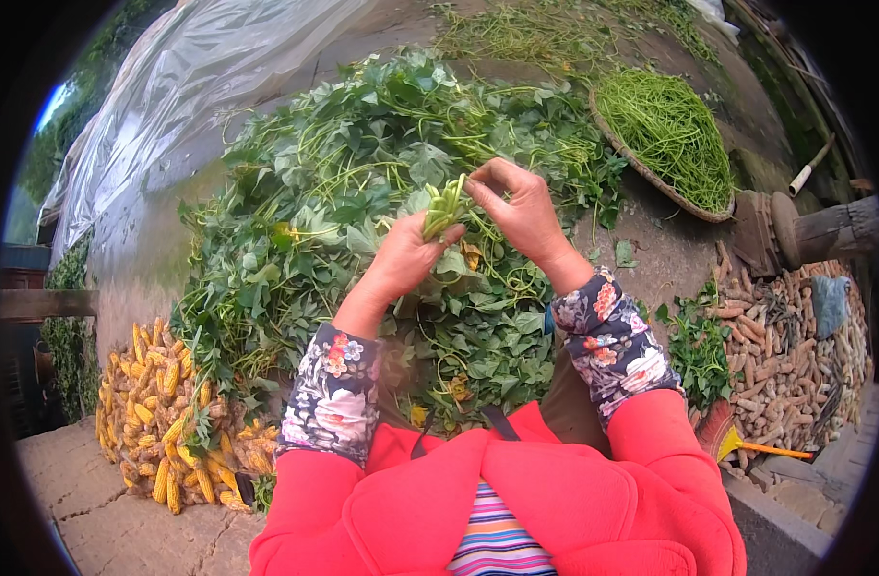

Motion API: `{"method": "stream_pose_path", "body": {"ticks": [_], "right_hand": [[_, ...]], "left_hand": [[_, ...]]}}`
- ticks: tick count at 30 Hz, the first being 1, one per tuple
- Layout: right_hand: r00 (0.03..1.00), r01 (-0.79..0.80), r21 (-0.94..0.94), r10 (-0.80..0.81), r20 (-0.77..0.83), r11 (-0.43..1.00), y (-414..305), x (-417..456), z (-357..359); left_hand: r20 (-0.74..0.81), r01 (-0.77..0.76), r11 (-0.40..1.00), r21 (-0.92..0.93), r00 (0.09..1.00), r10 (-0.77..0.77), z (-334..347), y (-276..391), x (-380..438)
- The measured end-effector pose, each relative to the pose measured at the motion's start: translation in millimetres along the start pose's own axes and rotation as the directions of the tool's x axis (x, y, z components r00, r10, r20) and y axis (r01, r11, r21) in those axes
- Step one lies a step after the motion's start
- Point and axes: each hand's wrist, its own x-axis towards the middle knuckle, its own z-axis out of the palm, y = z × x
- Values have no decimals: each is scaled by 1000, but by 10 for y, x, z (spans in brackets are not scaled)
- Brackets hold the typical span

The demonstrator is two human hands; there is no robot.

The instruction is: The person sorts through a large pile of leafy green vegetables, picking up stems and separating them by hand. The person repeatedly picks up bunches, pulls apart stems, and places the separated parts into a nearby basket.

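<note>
My left hand [405, 252] is closed around a short bundle of pale green leaf stems [445, 209], whose ends stick up past the fingers. Just right of it, the thumb and forefinger of my right hand [515, 201] pinch one stem at the top of the bundle. Beneath both hands spreads a big heap of leafy green vines [303, 194], probably sweet potato, with a few yellowed leaves in it. A round woven tray [644, 169] at the upper right is piled with stripped green stems [662, 129].
Yellow corn cobs [169, 425] lie heaped at the lower left. Bare cobs [767, 360] cover the ground at right, beside a brush with an orange handle [767, 448]. Clear plastic sheeting [195, 65] drapes the upper left. A wooden post [839, 229] juts in from the right.
</note>
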Motion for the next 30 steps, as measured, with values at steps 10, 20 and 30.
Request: {"method": "stream_pose_path", "body": {"ticks": [10, 20, 30], "right_hand": [[995, -90, 217, 79, 61, 972, 55, -13, -15], [963, -258, 784, 79, 259, 565, 43, -62, -29], [951, -218, 843, -86, 296, 491, -25, -23, -155]], "left_hand": [[-141, 53, 945, -323, 985, -103, -79, 8, 0], [30, 173, 715, -677, 978, -208, -166, 227, -36], [33, 220, 721, -657, 964, -264, -188, 185, -76]]}}
